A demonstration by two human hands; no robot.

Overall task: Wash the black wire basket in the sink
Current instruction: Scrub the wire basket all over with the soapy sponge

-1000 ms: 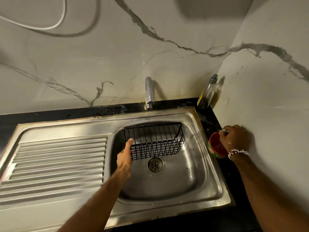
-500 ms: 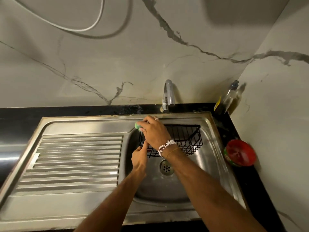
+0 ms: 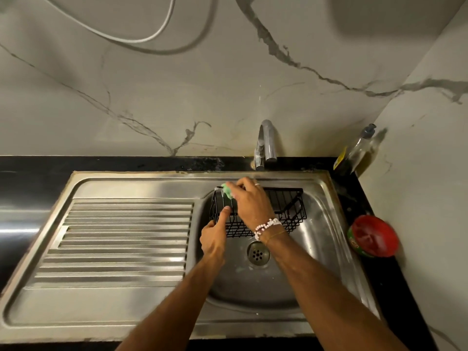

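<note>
We hold the black wire basket (image 3: 286, 214), lying 9-to-3 o'clock in the steel sink (image 3: 321, 249), by its 9 o'clock end with our left hand (image 3: 214, 236), while our right hand (image 3: 250, 203) pinches a green sponge (image 3: 227, 190) on its 10 o'clock corner.

You are standing in a kitchen, at a stainless steel sink (image 3: 152, 176) with a ribbed drainboard (image 3: 126, 236) on its left, set into a black counter (image 3: 38, 168). Behind the sink a chrome tap (image 3: 266, 145) rises against a marble-look wall (image 3: 177, 97). At the sink's far right corner stands a capped bottle (image 3: 354, 155) of yellowish liquid, with a red tub (image 3: 372, 235) just right of the sink.
</note>
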